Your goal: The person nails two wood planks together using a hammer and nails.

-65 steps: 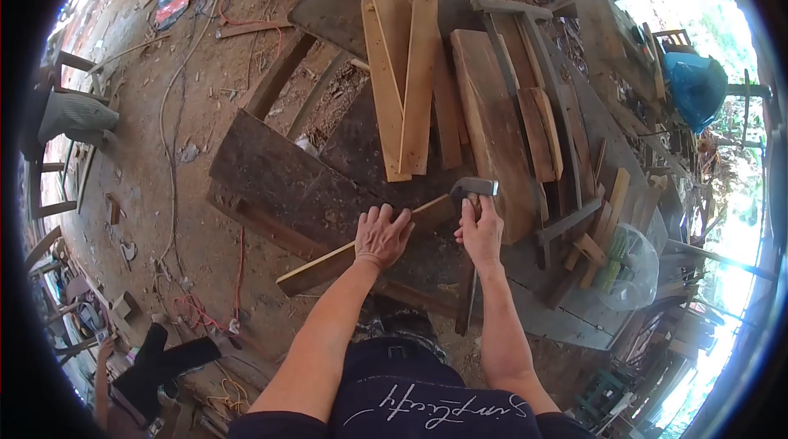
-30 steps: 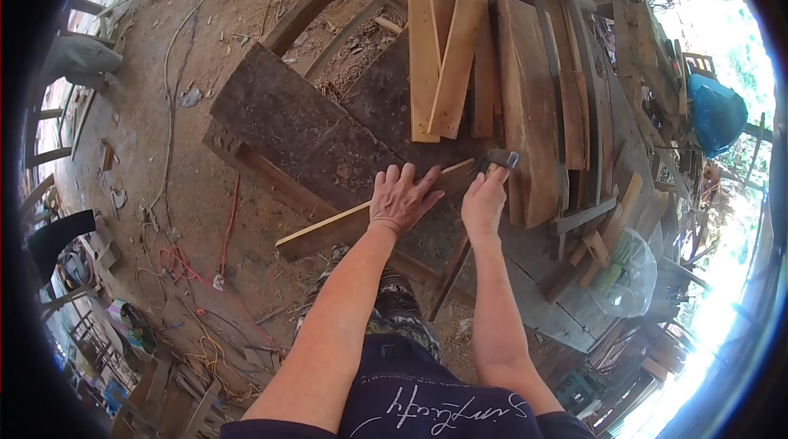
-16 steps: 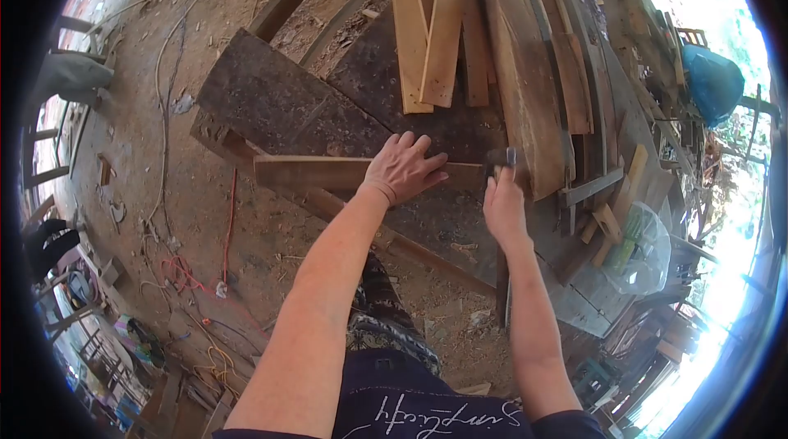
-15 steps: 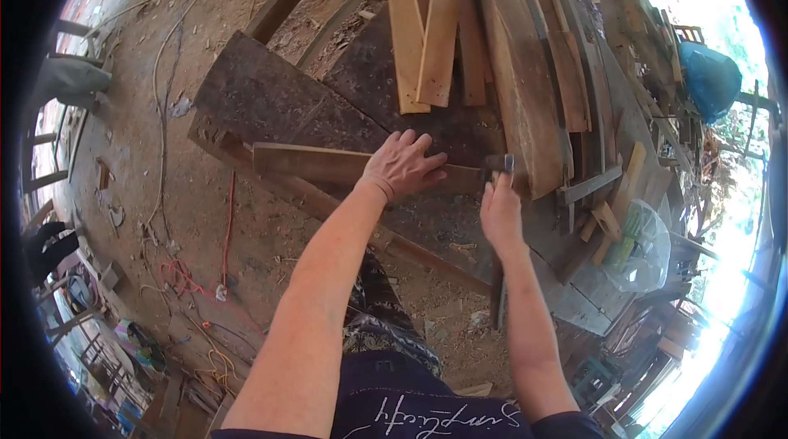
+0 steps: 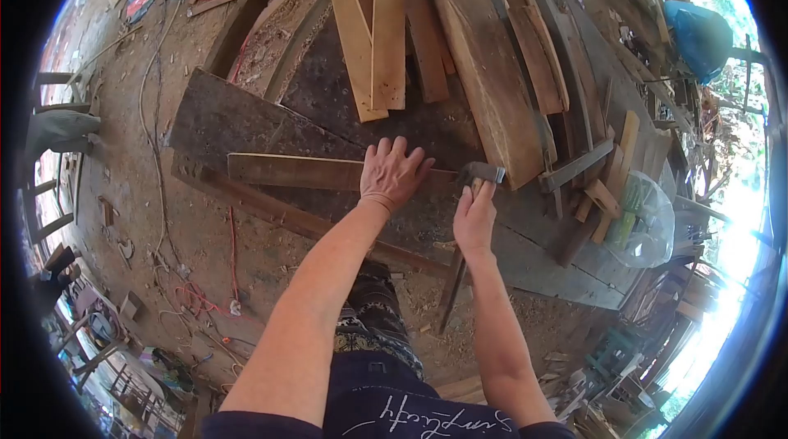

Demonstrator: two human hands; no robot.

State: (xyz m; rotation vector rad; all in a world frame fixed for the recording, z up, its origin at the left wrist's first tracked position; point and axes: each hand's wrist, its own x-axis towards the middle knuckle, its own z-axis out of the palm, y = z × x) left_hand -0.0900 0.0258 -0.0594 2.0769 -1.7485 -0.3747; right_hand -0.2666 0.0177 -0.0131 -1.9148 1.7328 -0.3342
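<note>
A long wooden board (image 5: 304, 171) with a pale upper edge lies across the dark work surface (image 5: 238, 115) in front of me. My left hand (image 5: 392, 175) grips it right of its middle, the fingertips reaching over the far edge. In my right hand (image 5: 476, 221) is a hammer (image 5: 483, 171), held close below its metal head. That head is at the board's right end and overlaps it in this view. Beyond my left hand, two light planks (image 5: 386, 37) lie side by side with their near ends toward me.
A thick slab (image 5: 484, 70) and more planks are stacked on the right. Past them are a clear plastic bag (image 5: 644, 221) and a blue bag (image 5: 699, 38). Red cord (image 5: 197, 298) and wood chips litter the floor at left. A person's leg (image 5: 61, 131) shows at the far left.
The view has shifted, so most things sit farther left. The hammer head has turned and now shows its side. My left hand stays on the board.
</note>
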